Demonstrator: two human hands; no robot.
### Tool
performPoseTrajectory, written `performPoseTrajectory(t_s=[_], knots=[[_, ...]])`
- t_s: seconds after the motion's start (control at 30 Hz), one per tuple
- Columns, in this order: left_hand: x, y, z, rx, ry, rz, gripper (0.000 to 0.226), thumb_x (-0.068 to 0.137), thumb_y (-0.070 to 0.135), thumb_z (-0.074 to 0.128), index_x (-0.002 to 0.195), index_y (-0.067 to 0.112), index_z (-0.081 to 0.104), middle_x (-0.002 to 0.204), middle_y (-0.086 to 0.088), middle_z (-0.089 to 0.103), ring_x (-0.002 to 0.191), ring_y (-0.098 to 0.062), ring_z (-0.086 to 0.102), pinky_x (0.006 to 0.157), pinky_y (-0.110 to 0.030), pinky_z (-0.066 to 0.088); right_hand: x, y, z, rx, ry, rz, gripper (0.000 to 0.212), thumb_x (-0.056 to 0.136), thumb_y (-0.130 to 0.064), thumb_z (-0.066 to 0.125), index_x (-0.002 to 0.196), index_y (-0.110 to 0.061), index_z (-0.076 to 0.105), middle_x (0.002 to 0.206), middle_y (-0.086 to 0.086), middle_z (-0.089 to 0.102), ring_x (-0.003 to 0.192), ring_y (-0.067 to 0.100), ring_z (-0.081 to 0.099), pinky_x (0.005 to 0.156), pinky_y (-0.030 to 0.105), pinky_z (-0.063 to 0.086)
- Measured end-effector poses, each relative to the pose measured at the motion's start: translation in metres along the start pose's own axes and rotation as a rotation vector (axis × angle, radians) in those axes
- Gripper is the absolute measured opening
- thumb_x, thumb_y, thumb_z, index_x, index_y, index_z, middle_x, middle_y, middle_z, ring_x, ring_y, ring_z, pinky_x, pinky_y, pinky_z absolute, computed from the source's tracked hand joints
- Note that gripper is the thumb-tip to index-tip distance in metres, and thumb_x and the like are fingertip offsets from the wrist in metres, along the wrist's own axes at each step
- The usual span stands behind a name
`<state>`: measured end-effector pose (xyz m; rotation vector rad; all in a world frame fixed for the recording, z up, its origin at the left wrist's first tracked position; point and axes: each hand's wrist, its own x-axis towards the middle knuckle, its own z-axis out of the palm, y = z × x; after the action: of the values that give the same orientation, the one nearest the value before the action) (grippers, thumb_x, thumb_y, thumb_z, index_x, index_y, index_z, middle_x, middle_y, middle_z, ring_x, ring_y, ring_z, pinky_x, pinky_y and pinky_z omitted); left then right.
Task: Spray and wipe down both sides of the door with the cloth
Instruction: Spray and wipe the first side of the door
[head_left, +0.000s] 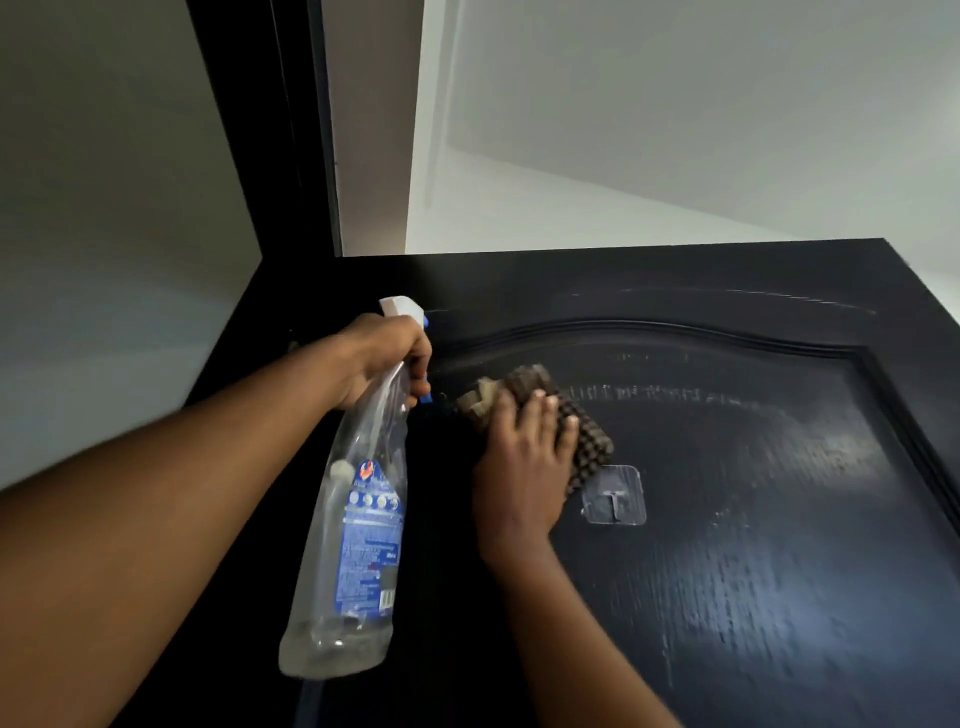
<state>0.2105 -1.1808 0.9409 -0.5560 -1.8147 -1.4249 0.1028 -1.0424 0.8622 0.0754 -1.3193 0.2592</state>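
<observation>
Head view: streaked black door (753, 545), grey walls (104, 182)

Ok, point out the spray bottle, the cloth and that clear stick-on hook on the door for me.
spray bottle (358, 525): head view, on the blue label of its clear body.
cloth (589, 441): head view, on the checked part right of the fingers.
clear stick-on hook (614, 496): head view, on the middle of its transparent plate.

The cloth (540, 415) is pressed flat against the door (753, 519) under the right hand (524, 462), inside the raised panel frame. The spray bottle (353, 525) is held just left of it by the left hand (384, 358). A stick-on hook (614, 496) is fixed just below and right of the cloth.
</observation>
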Motion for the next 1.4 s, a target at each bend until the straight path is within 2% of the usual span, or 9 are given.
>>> performPoseTrajectory(t_s=[0.17, 0.43, 0.7, 0.83, 1.0, 1.1, 1.2, 1.3, 1.4], knots=[[-0.015, -0.035, -0.026, -0.076, 0.049, -0.031, 0.014, 0.065, -0.005, 0.048, 0.074, -0.001, 0.058, 0.080, -0.021, 0.060, 0.043, -0.019, 0.057, 0.046, -0.026, 0.047, 0.049, 0.020, -0.014, 0.091, -0.005, 0.194, 0.056, 0.091, -0.012, 0.044, 0.146, -0.018, 0.038, 0.153, 0.022, 0.033, 0.145, 0.032, 0.025, 0.118, 0.049, 0.010], [-0.028, -0.073, -0.081, -0.052, 0.138, -0.067, 0.032, 0.069, -0.003, 0.050, 0.099, -0.001, 0.063, 0.092, -0.022, 0.062, 0.049, -0.018, 0.058, 0.051, -0.028, 0.050, 0.081, -0.005, 0.006, 0.019, -0.043, 0.154, 0.059, 0.087, -0.023, 0.044, 0.145, -0.009, 0.039, 0.151, 0.021, 0.036, 0.145, 0.033, 0.024, 0.119, 0.052, 0.005], [-0.018, -0.098, -0.138, -0.014, 0.209, -0.047, 0.039, 0.067, 0.000, 0.054, 0.103, -0.010, 0.064, 0.089, -0.026, 0.065, 0.053, -0.020, 0.059, 0.055, -0.031, 0.051, 0.111, -0.068, 0.032, -0.060, -0.221, 0.047, 0.068, 0.093, -0.030, 0.040, 0.152, -0.002, 0.021, 0.159, 0.022, 0.018, 0.148, 0.034, 0.012, 0.120, 0.052, 0.004], [-0.001, -0.102, -0.165, -0.007, 0.197, -0.010, 0.044, 0.066, -0.002, 0.053, 0.107, -0.012, 0.063, 0.100, -0.028, 0.069, 0.054, -0.019, 0.060, 0.054, -0.032, 0.051, 0.115, -0.129, 0.057, -0.084, -0.282, -0.182, 0.067, 0.094, -0.030, 0.037, 0.153, -0.007, 0.015, 0.161, 0.018, 0.013, 0.149, 0.032, 0.009, 0.121, 0.050, 0.005], [0.020, -0.109, -0.178, -0.006, 0.145, 0.001, 0.021, 0.068, -0.004, 0.051, 0.086, -0.002, 0.063, 0.074, -0.022, 0.059, 0.044, -0.019, 0.057, 0.047, -0.027, 0.049, 0.084, -0.211, 0.093, -0.058, -0.314, -0.692, 0.059, 0.093, -0.040, 0.041, 0.148, -0.017, 0.035, 0.157, 0.006, 0.029, 0.145, 0.022, 0.023, 0.119, 0.042, 0.015], [0.033, -0.109, -0.177, 0.005, 0.104, 0.010, 0.016, 0.070, -0.004, 0.050, 0.083, 0.000, 0.058, 0.068, -0.018, 0.055, 0.039, -0.017, 0.054, 0.043, -0.025, 0.047, 0.091, -0.213, 0.099, -0.080, -0.295, -0.762, 0.058, 0.095, -0.037, 0.039, 0.149, -0.018, 0.034, 0.158, 0.002, 0.029, 0.146, 0.020, 0.024, 0.119, 0.040, 0.016], [0.040, -0.104, -0.170, -0.011, 0.051, 0.037, 0.024, 0.072, -0.004, 0.047, 0.091, 0.005, 0.058, 0.069, -0.015, 0.055, 0.040, -0.016, 0.054, 0.042, -0.023, 0.047, 0.125, -0.183, 0.097, -0.034, -0.241, -0.622, 0.058, 0.093, -0.038, 0.045, 0.148, -0.019, 0.037, 0.154, 0.003, 0.036, 0.140, 0.021, 0.035, 0.116, 0.036, 0.025], [0.044, -0.095, -0.162, -0.007, 0.008, 0.058, 0.022, 0.073, -0.003, 0.047, 0.091, 0.006, 0.056, 0.062, -0.012, 0.052, 0.039, -0.015, 0.055, 0.041, -0.023, 0.048, 0.163, -0.129, 0.082, -0.072, -0.215, -0.322, 0.055, 0.092, -0.036, 0.043, 0.143, -0.016, 0.041, 0.148, 0.008, 0.044, 0.135, 0.027, 0.042, 0.112, 0.041, 0.032], [0.048, -0.084, -0.160, -0.010, -0.022, 0.077, 0.024, 0.074, -0.003, 0.047, 0.094, 0.007, 0.056, 0.062, -0.010, 0.054, 0.039, -0.013, 0.056, 0.041, -0.022, 0.049, 0.187, -0.058, 0.060, -0.207, -0.160, 0.049, 0.058, 0.093, -0.035, 0.039, 0.145, -0.010, 0.037, 0.152, 0.015, 0.036, 0.140, 0.032, 0.034, 0.114, 0.046, 0.028]])
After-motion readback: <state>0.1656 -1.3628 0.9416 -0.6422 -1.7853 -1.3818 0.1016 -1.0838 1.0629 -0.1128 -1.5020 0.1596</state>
